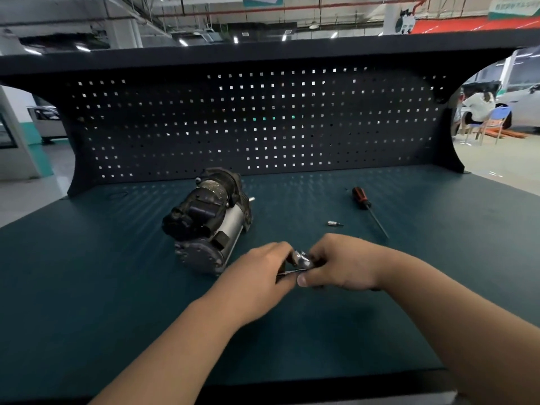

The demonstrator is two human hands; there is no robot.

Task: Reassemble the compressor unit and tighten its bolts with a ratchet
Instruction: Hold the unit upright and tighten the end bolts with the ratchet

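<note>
Head camera view: a chrome ratchet is held just above the teal workbench top, near the middle of the picture. The right hand is wrapped round its handle, thumb laid along the near side. The left hand is closed on the head end from nine o'clock, fingers curled. Only the shiny head shows between the two hands, and a thin dark part is seen under it; what that part is cannot be told.

The compressor unit is lying on its side on the bench at ten o'clock from the hands, just beside the left hand and apart from it. Its round grey end cap is turned toward the camera, and its black housing points away toward the pegboard. No marking can be read on it.

A small silver socket bit is lying at one o'clock from the hands. A screwdriver with a red and black handle is found past it, with its shaft pointing to five o'clock.

At three o'clock, beyond the bench, a person in white is seated on a blue chair beside a white car. Signs at twelve o'clock are too blurred to be read.
</note>
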